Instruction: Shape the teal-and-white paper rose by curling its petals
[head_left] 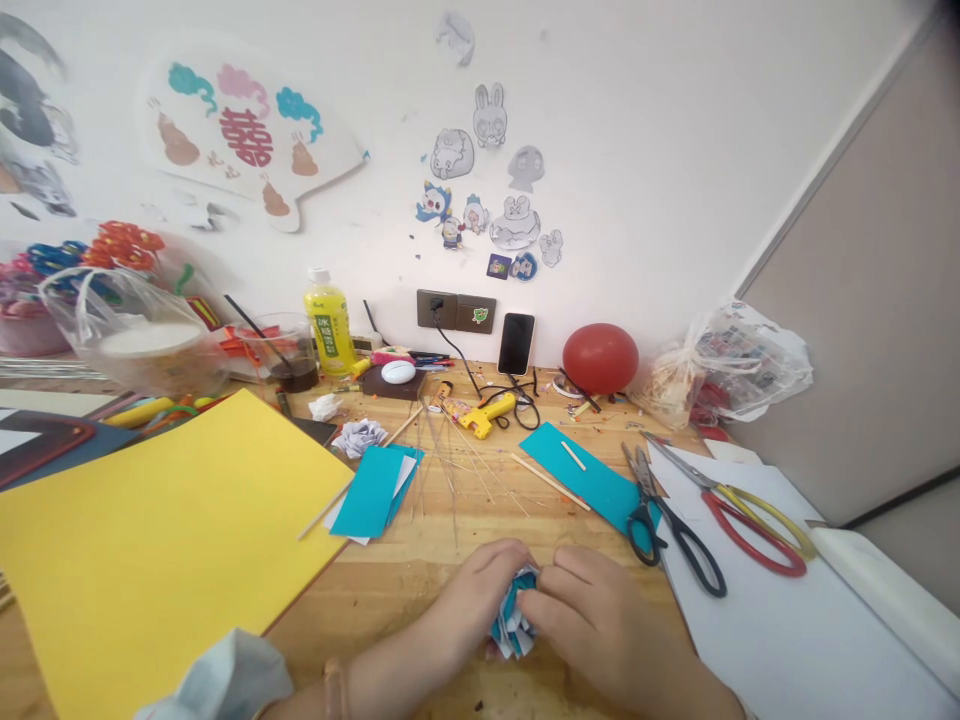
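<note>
A crumpled bundle of blue and white paper is between my two hands, low in the middle of the view. My left hand curls round its left and upper side, with the fingertips partly hidden. From the right, my right hand presses bent fingers against the folds. Beyond them lie a stack of blue and white paper pieces and a long blue strip with a short stick on it. Black-handled scissors rest at the strip's right end.
Yellow card covers the left side. White sheets and red-and-yellow scissors lie right. Toward the wall stand a yellow glue gun, a bottle, a phone and a red balloon.
</note>
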